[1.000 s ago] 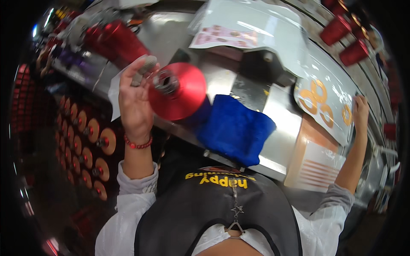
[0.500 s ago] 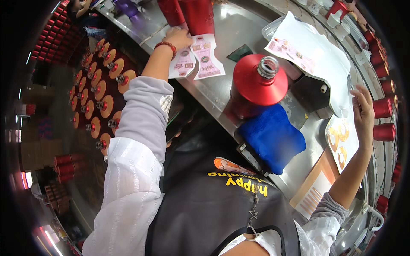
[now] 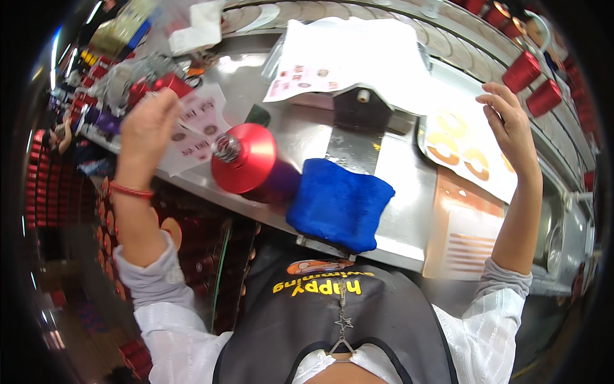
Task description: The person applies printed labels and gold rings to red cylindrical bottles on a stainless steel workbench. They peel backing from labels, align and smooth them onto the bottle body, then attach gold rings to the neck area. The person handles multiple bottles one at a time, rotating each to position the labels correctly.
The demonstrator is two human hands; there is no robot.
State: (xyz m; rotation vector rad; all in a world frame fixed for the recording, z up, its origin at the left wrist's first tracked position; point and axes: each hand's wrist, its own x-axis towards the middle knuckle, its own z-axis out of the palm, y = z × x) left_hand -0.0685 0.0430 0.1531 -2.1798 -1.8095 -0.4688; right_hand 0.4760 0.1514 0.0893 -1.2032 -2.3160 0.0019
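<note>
- Black apron [image 3: 396, 320]: chunky yellow lettering [image 3: 320, 287] across the chest, upside down from this angle, easily the clearest text here
- Pink-printed labels [image 3: 203, 112] on the left of the desk [image 3: 404, 221]: rows of small print plus darker round marks, too blurry to make out tbh
- Big white sheet [image 3: 358, 51] at the back: similar pink print along its lower left edge, fine lines also too small for me
</note>
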